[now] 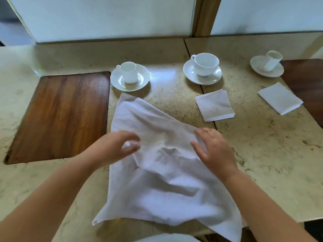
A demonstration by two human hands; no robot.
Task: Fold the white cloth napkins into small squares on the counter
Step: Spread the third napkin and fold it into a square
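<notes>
Across the lower centre of the counter (262, 154), your unfolded napkin (157, 189) lies rumpled; your left hand (113, 147) pinches its fabric, blurred, your right hand (215, 149) rests spread on it. Upper right, two folded napkins (215, 105) sit below cups.

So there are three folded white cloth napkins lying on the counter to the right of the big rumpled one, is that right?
Not quite: the head view shows two folded white cloth napkins, not three, right of the big rumpled white cloth napkin.
</notes>
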